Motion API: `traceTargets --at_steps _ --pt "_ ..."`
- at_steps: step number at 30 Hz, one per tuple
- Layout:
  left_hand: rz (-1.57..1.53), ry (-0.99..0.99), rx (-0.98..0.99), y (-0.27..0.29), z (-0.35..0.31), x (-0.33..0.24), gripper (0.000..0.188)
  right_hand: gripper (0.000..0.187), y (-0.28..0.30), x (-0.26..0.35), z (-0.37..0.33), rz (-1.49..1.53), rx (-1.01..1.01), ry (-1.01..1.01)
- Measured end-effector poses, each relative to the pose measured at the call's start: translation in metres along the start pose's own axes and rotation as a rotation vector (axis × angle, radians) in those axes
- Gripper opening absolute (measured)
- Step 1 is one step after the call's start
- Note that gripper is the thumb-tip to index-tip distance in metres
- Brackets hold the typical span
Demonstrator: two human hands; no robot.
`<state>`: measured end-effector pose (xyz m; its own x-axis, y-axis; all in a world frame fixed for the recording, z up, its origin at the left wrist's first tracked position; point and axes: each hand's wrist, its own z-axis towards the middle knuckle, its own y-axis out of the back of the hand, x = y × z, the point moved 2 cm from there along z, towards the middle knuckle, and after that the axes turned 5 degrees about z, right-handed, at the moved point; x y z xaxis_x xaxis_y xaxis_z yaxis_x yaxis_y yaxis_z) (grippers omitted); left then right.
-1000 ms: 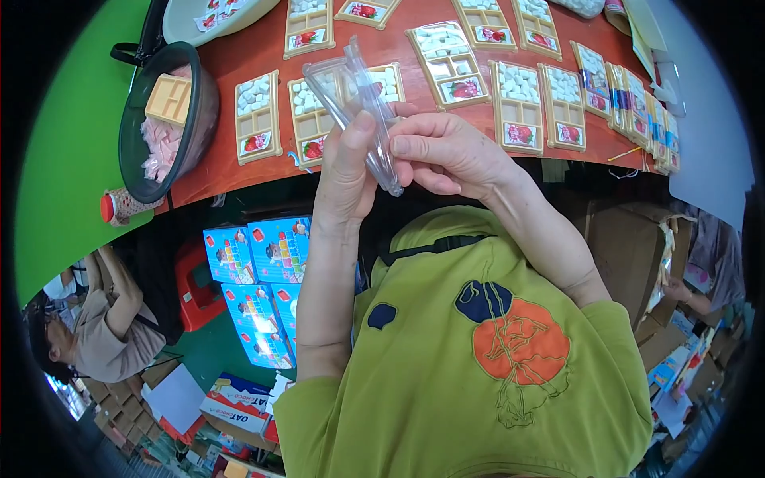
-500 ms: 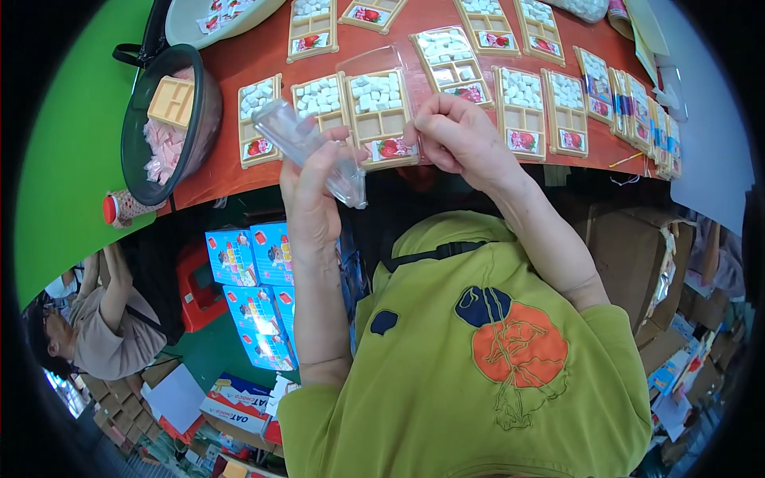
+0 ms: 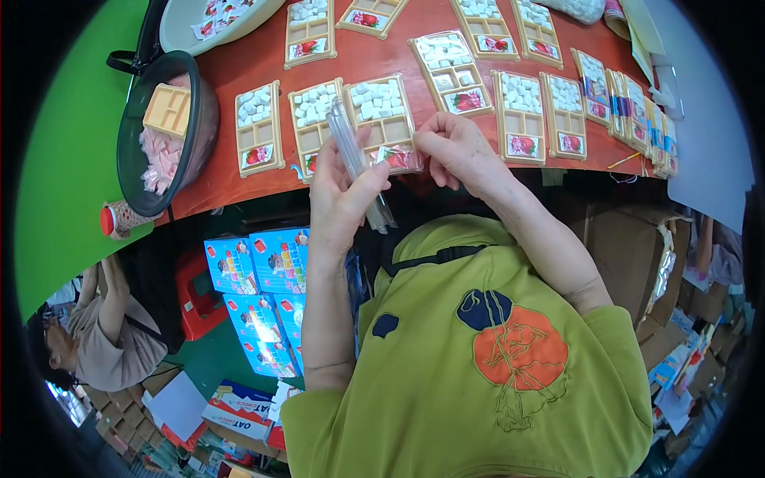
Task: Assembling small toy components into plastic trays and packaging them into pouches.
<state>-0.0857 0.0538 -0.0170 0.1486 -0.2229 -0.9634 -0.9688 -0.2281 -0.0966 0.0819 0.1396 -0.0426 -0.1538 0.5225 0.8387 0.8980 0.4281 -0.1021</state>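
My left hand [image 3: 344,195] is closed around a stack of clear plastic lids [image 3: 343,131], which stand nearly edge-on. Behind them lies a beige compartment tray [image 3: 388,127] with small white cubes in its upper part and a strawberry-printed packet [image 3: 394,158] in the lower one. A clear cover seems to lie over this tray. At the tray's right edge, my right hand [image 3: 458,151] has its fingers curled and thumb and forefinger together; whether they pinch anything is hidden. Partly behind my left hand is a similar filled tray [image 3: 317,99].
More filled trays [image 3: 257,127] stand in rows on the red table [image 3: 227,84]. At left are a dark bowl [image 3: 209,119] with pink packets and a beige tray, and a white basin [image 3: 243,38]. Wrapped trays [image 3: 637,111] are lined up at right. Blue boxes [image 3: 259,327] are stacked below.
The clear cover that stood tilted over the middle tray has come down onto it. My left hand has moved right and turned its lids edge-on. My right hand has shifted slightly down.
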Motion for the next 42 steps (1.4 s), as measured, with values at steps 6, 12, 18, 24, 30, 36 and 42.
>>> traceTargets --at_steps 6,12,18,24,30,36,42 --pt "0.025 0.033 0.050 0.006 0.004 0.001 0.066 0.028 0.003 0.011 -0.024 0.004 -0.022 0.077" --pt "-0.066 0.063 0.061 0.010 0.007 0.007 0.077 0.021 0.009 0.016 -0.032 -0.306 -0.144 0.358" --pt "-0.003 0.082 0.098 0.009 0.006 0.006 0.076 0.021 -0.002 0.013 -0.001 -0.654 -0.165 0.946" --pt "-0.027 0.030 0.121 0.008 0.011 0.014 0.072 0.040 -0.036 0.001 0.050 -0.950 -0.275 1.145" --pt "-0.191 -0.076 -0.093 0.000 -0.011 0.022 0.064 0.047 -0.034 -0.003 0.047 -1.188 -0.257 1.033" --pt "-0.016 -0.099 -0.126 -0.012 -0.017 0.029 0.063 0.045 -0.027 0.002 0.043 -1.291 -0.229 1.119" --pt "0.040 -0.147 -0.092 -0.012 -0.019 0.030 0.067 0.045 -0.023 0.008 0.039 -1.358 -0.174 0.988"
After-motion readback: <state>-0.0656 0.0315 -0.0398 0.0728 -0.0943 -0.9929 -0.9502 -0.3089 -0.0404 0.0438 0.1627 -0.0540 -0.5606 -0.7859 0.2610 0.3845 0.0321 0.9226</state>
